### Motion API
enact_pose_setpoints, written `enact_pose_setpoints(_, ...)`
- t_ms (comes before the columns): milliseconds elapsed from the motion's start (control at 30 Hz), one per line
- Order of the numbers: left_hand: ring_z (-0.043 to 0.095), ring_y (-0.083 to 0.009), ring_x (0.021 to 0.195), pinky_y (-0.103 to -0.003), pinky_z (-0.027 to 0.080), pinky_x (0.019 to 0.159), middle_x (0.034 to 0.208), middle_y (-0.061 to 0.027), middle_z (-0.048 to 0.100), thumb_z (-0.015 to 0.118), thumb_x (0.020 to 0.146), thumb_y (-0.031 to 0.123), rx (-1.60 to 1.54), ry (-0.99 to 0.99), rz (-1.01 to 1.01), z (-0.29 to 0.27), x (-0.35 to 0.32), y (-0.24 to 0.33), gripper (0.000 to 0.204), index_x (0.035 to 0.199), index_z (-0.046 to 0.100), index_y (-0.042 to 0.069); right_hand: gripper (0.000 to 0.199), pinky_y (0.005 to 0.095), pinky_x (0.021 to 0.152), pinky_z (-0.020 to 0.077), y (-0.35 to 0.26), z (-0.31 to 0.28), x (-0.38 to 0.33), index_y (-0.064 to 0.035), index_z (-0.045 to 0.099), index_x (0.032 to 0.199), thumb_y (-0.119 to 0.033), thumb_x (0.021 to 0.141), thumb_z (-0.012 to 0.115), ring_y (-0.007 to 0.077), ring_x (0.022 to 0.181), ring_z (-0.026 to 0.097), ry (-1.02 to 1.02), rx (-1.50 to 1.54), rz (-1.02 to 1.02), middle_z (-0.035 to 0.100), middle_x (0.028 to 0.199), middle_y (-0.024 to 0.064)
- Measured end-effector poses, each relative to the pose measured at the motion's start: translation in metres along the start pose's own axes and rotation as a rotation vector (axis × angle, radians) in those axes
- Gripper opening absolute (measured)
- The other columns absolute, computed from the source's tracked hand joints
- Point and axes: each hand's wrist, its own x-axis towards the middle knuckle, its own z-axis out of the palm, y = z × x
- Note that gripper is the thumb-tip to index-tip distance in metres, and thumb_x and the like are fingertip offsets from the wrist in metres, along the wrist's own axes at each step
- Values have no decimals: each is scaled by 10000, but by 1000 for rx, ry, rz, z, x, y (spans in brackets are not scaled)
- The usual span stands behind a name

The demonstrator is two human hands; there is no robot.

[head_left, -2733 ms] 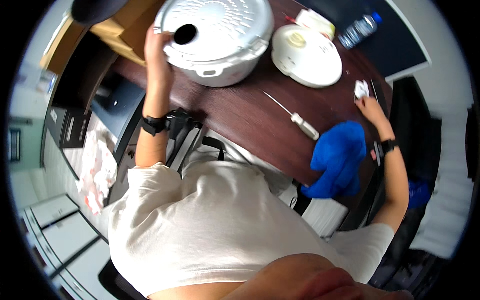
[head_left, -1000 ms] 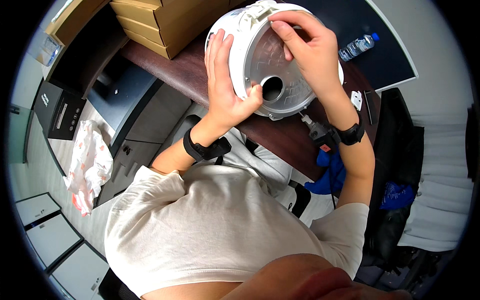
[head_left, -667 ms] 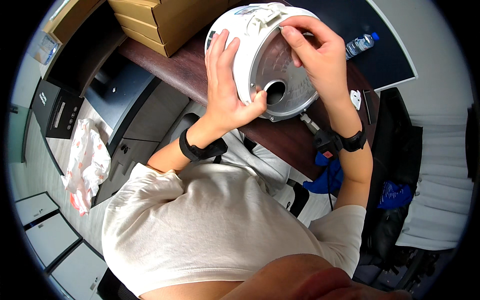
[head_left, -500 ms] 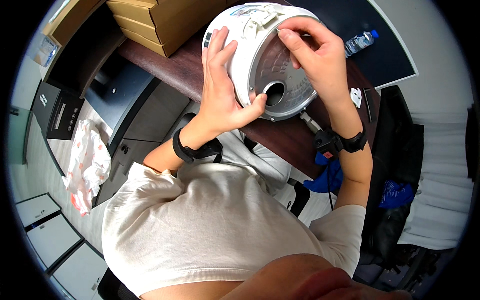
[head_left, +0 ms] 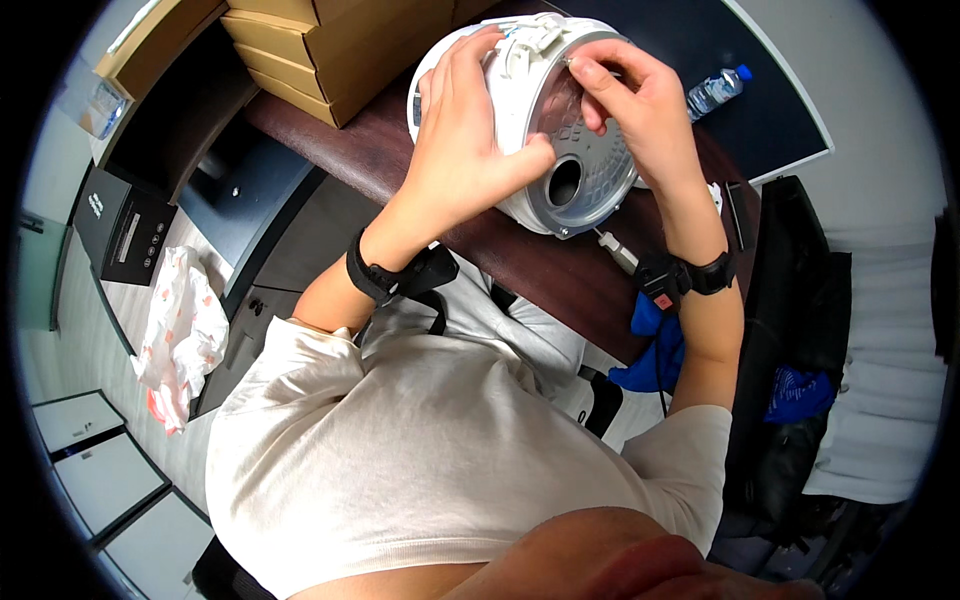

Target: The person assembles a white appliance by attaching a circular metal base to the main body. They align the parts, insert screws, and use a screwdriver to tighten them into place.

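Note:
A round white appliance housing [head_left: 505, 90] is tipped on the table with its metal end plate facing right and toward me. The plate has a stamped pattern, a round dark hole [head_left: 565, 182] and small screws around its rim. My left hand [head_left: 465, 145] lies on the housing's left side, fingers stretched over the white shell and thumb reaching out near the plate's edge. With thumb and forefinger pinched, my right hand [head_left: 645, 110] is at the plate's upper rim. A tiny shiny bit shows at those fingertips, too small to make out. Both wrists wear black straps.
A pale-handled tool [head_left: 619, 252] with a thin metal tip lies on the dark red table [head_left: 345, 150] below the housing. Cardboard boxes [head_left: 345, 60] stand at the far left, a water bottle [head_left: 718, 93] at the far right. Blue cloth [head_left: 655, 355] hangs by the table's near edge.
The housing has shifted slightly right and turned a little. My left hand has slid right and farther over its shell. My right hand still pinches at the rim.

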Motion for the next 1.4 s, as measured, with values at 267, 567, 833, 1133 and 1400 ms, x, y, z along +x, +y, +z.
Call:
enact_pose_setpoints(267, 395, -416, 1303, -476, 285, 1115, 1382, -245, 442, 640, 608, 236, 79, -43, 170, -1, -7, 10, 912, 1449, 357, 25, 187, 169, 494, 432, -12, 2, -21, -11, 642, 985, -192, 947, 663, 28, 571, 552, 44, 20, 43, 591, 720, -13)
enact_pose_setpoints(567, 419, -397, 1294, -463, 286, 1112, 1347, -237, 475, 620, 583, 201, 83, -8, 191, 4, -9, 16, 890, 1427, 391, 31, 144, 177, 555, 459, -2, 1, -31, -3, 633, 1047, -125, 972, 620, 47, 635, 583, 53, 66, -48, 627, 807, 24)
enact_pose_setpoints(833, 404, -393, 1317, -464, 284, 1114, 1354, -218, 483, 612, 569, 201, 94, -16, 201, 6, -9, 17, 891, 1419, 406, 34, 126, 194, 584, 479, 6, 3, -37, 4, 607, 1060, -86, 971, 613, 68, 654, 606, 69, 39, -156, 660, 791, 49)
enact_pose_setpoints(1133, 399, -401, 1324, -472, 295, 1111, 1383, -219, 469, 618, 568, 215, 113, -11, 228, 7, -11, 16, 892, 1418, 414, 39, 115, 186, 593, 483, 3, 2, -41, 5, 605, 1050, -72, 965, 613, 61, 660, 609, 74, 27, -134, 663, 796, 42)
enact_pose_setpoints(1400, 397, -416, 1328, -480, 284, 1116, 1394, -218, 470, 626, 571, 226, 81, -1, 244, 10, -10, 16, 896, 1418, 412, 23, 104, 170, 589, 477, -4, -1, -42, 0, 619, 1036, -68, 958, 620, 53, 658, 605, 79, 124, -48, 653, 802, 28)
